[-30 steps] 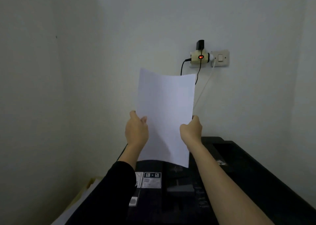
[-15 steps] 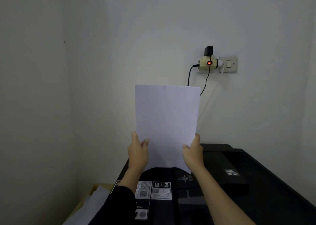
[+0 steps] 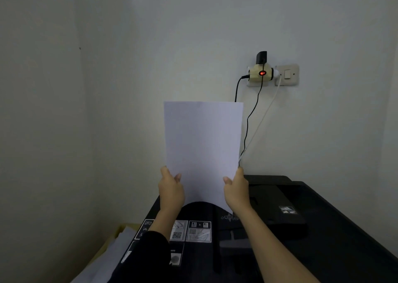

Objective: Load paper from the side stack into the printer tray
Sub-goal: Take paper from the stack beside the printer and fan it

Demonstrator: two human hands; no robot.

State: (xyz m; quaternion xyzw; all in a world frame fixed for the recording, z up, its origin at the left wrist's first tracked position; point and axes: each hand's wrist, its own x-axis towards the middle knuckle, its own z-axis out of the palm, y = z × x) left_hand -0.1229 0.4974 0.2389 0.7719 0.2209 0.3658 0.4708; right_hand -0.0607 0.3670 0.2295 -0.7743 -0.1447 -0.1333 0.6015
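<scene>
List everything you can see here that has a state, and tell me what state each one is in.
Sheet of paper: upright, above the printer, bottom edge bowed.
Left hand: closed on the sheet's left edge.
Right hand: closed on the sheet's right edge.
Printer: no sheet loaded yet.
Side stack: lying left of the printer.
Plug adapter: red light on, cables plugged in.
Wall switch: position unclear.

Side stack (image 3: 116, 248) cut off below
</scene>
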